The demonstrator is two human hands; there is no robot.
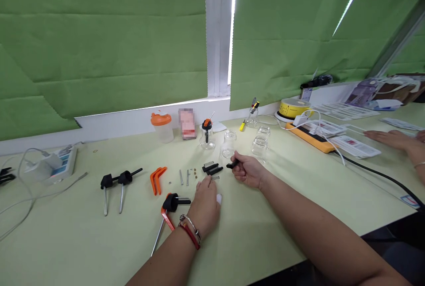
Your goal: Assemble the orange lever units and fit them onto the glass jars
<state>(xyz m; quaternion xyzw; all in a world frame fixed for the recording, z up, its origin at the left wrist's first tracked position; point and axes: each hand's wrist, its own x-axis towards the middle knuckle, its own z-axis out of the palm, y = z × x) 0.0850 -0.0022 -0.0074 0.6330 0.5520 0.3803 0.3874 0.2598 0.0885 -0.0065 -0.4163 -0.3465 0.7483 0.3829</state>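
Note:
My right hand [248, 171] is closed round a small black plastic part [232, 164], held just above the table. My left hand [206, 204] rests palm down with fingertips reaching a small metal spring [215, 178]; whether it pinches the spring is hidden. Just beyond lie two black ribbed parts [212, 169] and another spring [209, 163]. A black pump head with an orange lever and metal tube [171, 204] lies beside my left wrist. Two metal pins [184, 177] and two orange levers [157, 179] lie to the left.
Two black pump heads with tubes [114, 182] lie at the left. Several glass jars [259, 146] and an orange-lidded cup [162, 126] stand at the back. A yellow power strip [310, 136] and black cable [372, 168] run right, near another person's hand [387, 138].

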